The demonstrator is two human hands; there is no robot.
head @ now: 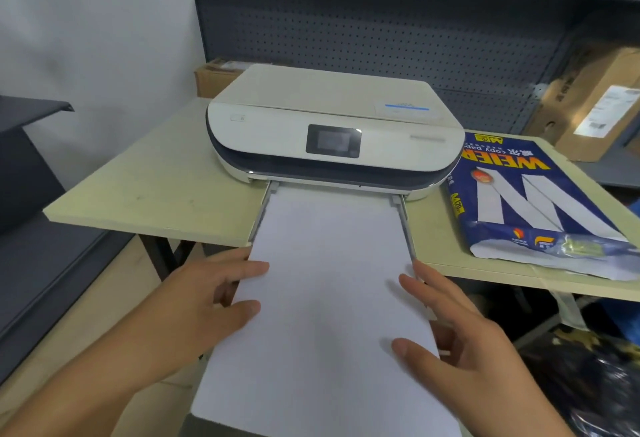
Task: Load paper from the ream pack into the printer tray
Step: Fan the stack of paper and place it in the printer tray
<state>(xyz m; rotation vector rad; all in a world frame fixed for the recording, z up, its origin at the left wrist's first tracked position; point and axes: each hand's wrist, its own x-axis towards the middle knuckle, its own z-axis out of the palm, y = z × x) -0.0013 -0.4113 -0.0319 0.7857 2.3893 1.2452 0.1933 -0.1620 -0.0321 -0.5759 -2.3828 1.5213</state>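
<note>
A white printer (332, 128) with a dark screen stands on a pale table (156, 190). Its grey paper tray (403, 214) is pulled out toward me over the table's front edge. A stack of white paper (329, 298) lies along the tray, its far end at the printer's slot and its near end sticking out past the tray. My left hand (214, 301) grips the stack's left edge, thumb on top. My right hand (460, 339) grips the right edge the same way. The blue ream pack (530, 201), torn open at its near end, lies on the table right of the printer.
A dark pegboard shelf unit (381, 20) backs the table, with cardboard boxes (595, 104) on its right shelf and one behind the printer (218, 78). A dark cabinet (31, 166) stands at the left. Black bags (581, 384) sit on the floor at the lower right.
</note>
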